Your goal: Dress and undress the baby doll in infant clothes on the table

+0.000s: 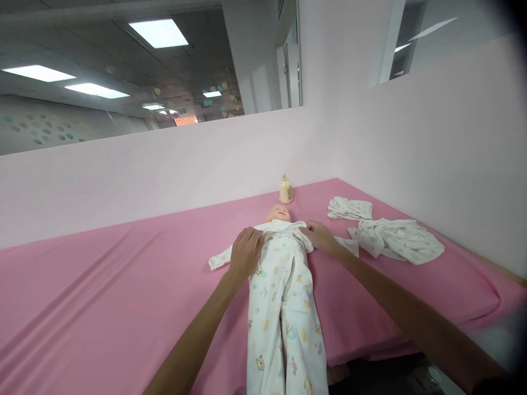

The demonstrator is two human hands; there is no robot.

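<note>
White romper (284, 296) on doll (278, 213) — left hand (246, 251), right hand (319, 236) pinching shoulders.

Doll (278, 213) body lying hidden under the printed sleepsuit (284, 307), sleepsuit feet running off the bottom edge, left hand (246, 253) covering one shoulder, bottle (285, 190) label staying too small to read, right corner blurring dark.

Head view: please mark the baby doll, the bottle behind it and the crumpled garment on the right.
baby doll (278, 213), head view, on its face.
bottle (285, 191), head view, on the middle of its cream body.
crumpled garment (397, 239), head view, on the middle of the printed white cloth.
</note>
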